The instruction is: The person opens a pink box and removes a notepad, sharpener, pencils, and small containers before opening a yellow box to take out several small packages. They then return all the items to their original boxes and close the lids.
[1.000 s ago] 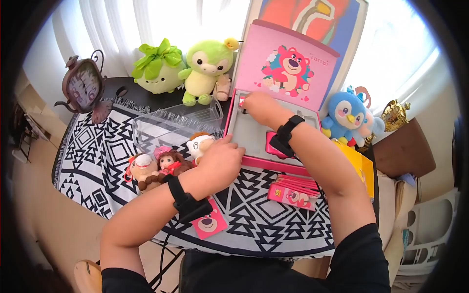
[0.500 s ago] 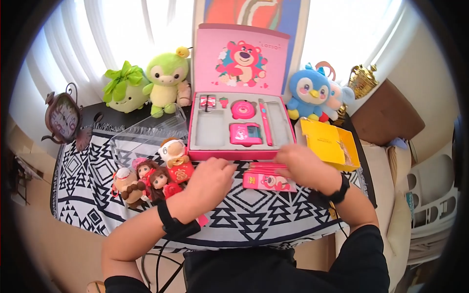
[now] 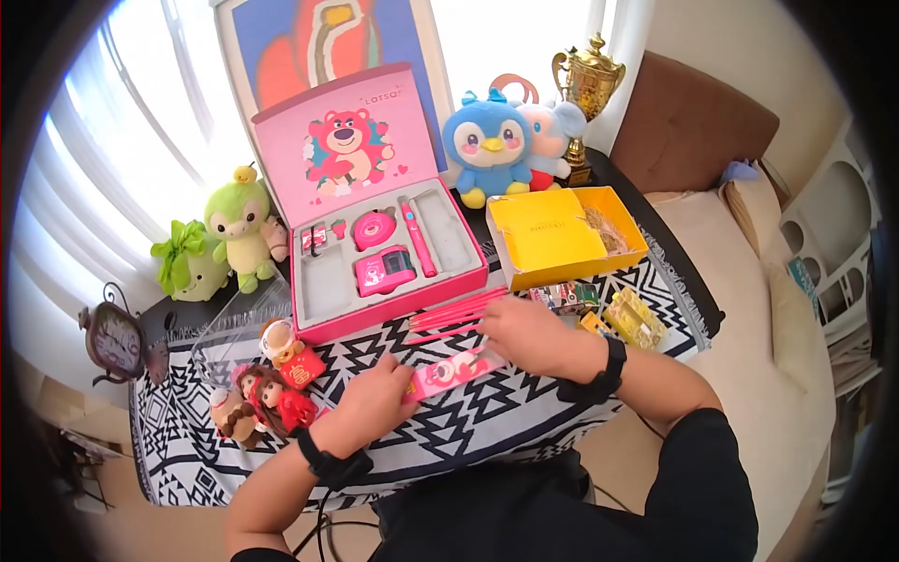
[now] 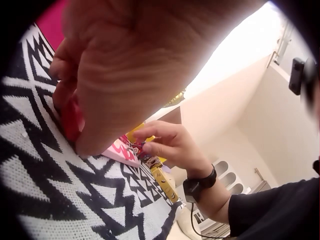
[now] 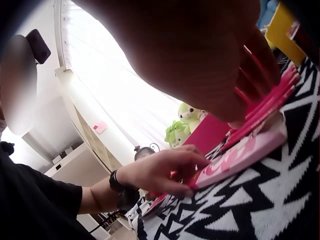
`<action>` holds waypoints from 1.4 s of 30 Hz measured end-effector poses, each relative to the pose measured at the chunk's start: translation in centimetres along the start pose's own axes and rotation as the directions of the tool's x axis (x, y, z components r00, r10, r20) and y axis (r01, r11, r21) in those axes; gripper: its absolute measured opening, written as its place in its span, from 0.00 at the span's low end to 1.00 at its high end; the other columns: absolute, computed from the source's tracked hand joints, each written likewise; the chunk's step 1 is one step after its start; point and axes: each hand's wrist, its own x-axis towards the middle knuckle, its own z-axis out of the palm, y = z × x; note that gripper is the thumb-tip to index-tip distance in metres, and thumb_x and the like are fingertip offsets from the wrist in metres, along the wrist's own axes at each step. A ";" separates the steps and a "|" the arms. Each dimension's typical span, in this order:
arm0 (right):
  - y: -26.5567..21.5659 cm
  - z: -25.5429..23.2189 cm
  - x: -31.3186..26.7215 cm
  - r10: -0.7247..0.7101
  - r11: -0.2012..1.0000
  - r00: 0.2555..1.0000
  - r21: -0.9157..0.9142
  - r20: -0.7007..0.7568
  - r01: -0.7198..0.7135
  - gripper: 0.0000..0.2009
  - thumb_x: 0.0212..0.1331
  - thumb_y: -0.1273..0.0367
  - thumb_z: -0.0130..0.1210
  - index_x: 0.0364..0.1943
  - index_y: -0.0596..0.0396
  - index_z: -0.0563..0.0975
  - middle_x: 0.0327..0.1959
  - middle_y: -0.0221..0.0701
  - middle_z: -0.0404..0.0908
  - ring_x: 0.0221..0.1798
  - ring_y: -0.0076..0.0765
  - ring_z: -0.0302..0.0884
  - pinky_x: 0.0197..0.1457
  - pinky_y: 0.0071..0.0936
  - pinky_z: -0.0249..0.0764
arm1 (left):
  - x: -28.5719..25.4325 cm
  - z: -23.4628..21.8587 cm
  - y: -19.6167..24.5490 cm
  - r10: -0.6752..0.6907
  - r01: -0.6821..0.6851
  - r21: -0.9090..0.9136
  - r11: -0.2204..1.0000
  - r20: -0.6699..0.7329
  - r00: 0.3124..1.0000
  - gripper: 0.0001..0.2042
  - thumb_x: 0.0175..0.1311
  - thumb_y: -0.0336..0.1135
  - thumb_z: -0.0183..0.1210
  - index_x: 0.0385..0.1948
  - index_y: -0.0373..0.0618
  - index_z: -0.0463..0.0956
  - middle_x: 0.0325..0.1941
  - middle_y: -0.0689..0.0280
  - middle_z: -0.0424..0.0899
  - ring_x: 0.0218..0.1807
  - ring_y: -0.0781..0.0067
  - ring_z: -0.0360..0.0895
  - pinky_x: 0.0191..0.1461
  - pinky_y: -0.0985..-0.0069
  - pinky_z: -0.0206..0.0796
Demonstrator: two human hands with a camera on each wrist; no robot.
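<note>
My left hand pinches the left end of a pink pencil box with a bear printed on it, low over the patterned cloth. Several pink pencils lie in a loose bundle just behind that box. Over their right ends reaches my right hand, thumb and fingers apart in the left wrist view, fingertips right at the pencils. Behind the pencils stands an open pink gift box. Its grey insert holds a round pink case, a pink sharpener and a pink pen.
Small dolls sit left of my left hand. A yellow box stands right of the gift box, with small packets before it. Plush toys, a gold trophy and a clock line the table's far side.
The head view has swung to the right. My right hand left the gift box's insert and came down to the pencils. My left hand moved from the gift box's edge and took hold of the pencil box.
</note>
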 end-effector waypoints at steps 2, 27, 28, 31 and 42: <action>1.2 0.0 1.3 -0.006 0.998 0.995 -0.055 -0.101 0.000 0.04 0.53 0.74 0.60 0.31 0.59 0.83 0.40 0.42 0.81 0.44 0.52 0.82 0.47 0.44 0.81 | -1.2 -0.6 -0.3 -0.044 0.043 0.027 0.999 0.028 0.999 0.22 0.55 0.39 0.68 0.51 0.40 0.78 0.47 0.53 0.77 0.46 0.48 0.81 0.50 0.60 0.76; 0.3 -0.2 -6.9 0.121 0.938 0.977 -0.300 -0.175 -0.171 0.09 0.51 0.73 0.58 0.38 0.52 0.81 0.33 0.33 0.78 0.37 0.43 0.81 0.37 0.40 0.77 | -4.5 0.3 -2.5 -0.127 0.089 -0.211 0.974 -0.177 0.976 0.25 0.55 0.34 0.71 0.56 0.40 0.76 0.50 0.52 0.77 0.48 0.48 0.80 0.54 0.62 0.75; 0.2 0.2 -6.9 0.089 0.951 0.977 -0.274 -0.193 -0.141 0.11 0.51 0.73 0.58 0.40 0.52 0.82 0.32 0.33 0.78 0.35 0.43 0.81 0.36 0.39 0.77 | -4.4 0.3 -2.4 -0.125 0.087 -0.209 0.974 -0.175 0.977 0.25 0.55 0.33 0.71 0.56 0.39 0.76 0.50 0.52 0.77 0.48 0.48 0.80 0.54 0.62 0.75; -0.8 0.9 -6.0 0.113 0.970 0.982 -0.197 -0.152 -0.143 0.13 0.56 0.73 0.58 0.46 0.52 0.84 0.34 0.32 0.81 0.36 0.44 0.83 0.38 0.39 0.78 | -4.0 0.4 -2.1 -0.118 0.072 -0.217 0.974 -0.204 0.972 0.25 0.55 0.33 0.71 0.56 0.38 0.76 0.50 0.52 0.77 0.49 0.47 0.80 0.54 0.63 0.75; -1.5 4.0 -1.0 0.372 0.162 0.888 0.923 0.271 -0.350 0.10 0.65 0.73 0.61 0.47 0.64 0.82 0.31 0.32 0.87 0.33 0.22 0.85 0.35 0.20 0.80 | -4.6 -0.1 -1.7 -0.091 0.040 -0.218 0.975 -0.233 0.968 0.25 0.57 0.34 0.70 0.57 0.40 0.74 0.52 0.52 0.76 0.49 0.46 0.80 0.53 0.60 0.75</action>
